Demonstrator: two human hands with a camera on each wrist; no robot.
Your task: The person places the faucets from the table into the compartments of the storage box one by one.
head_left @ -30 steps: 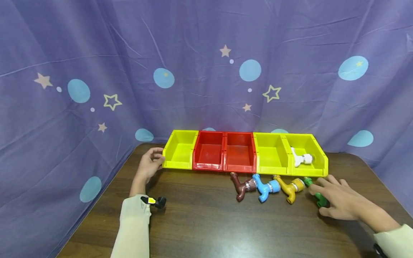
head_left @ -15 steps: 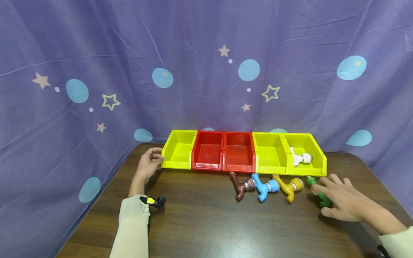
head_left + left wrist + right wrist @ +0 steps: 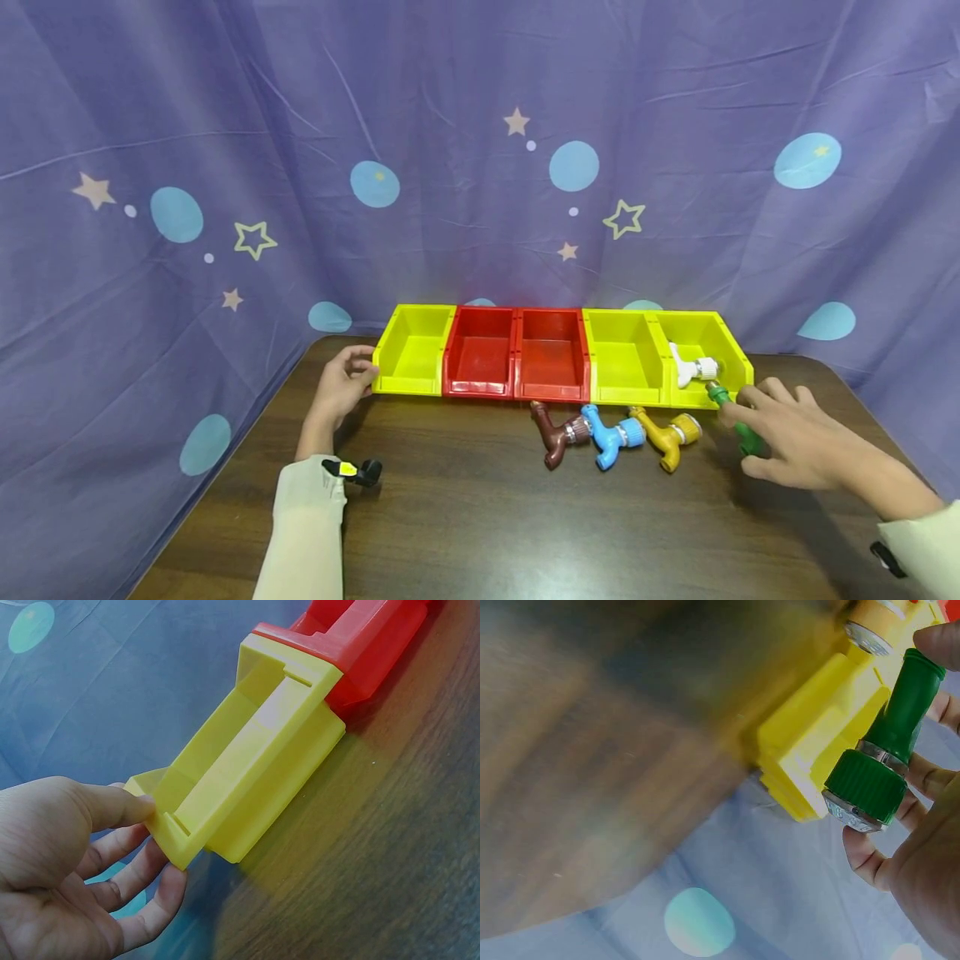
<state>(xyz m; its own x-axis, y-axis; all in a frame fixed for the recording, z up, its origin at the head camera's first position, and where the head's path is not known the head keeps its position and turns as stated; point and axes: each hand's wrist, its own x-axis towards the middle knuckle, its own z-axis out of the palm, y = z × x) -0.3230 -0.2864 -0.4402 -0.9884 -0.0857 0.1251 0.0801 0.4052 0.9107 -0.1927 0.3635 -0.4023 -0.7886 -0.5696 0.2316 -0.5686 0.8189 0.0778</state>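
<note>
My left hand (image 3: 341,390) pinches the outer side edge of the leftmost yellow bin (image 3: 407,387), thumb on the rim and fingers at its side in the left wrist view. My right hand (image 3: 804,440) grips a green tap (image 3: 866,784), raised off the table at the front of the rightmost yellow bin (image 3: 731,398). Its threaded end points toward that bin, and my fingers partly cover the body in the head view. Inside the same bin lies a white tap (image 3: 693,367). A yellow tap (image 3: 670,437) lies on the table to the left of my right hand.
Two red bins (image 3: 480,388) and another yellow bin (image 3: 628,395) complete the joined row. Before it, on the wooden table (image 3: 480,517), lie a blue tap (image 3: 613,437) and a brown tap (image 3: 555,436). A purple curtain (image 3: 450,108) hangs behind.
The green tap has risen from the table in my right hand, and its threaded end now overlaps the rightmost bin's front. My left hand keeps its hold. The view has shifted slightly.
</note>
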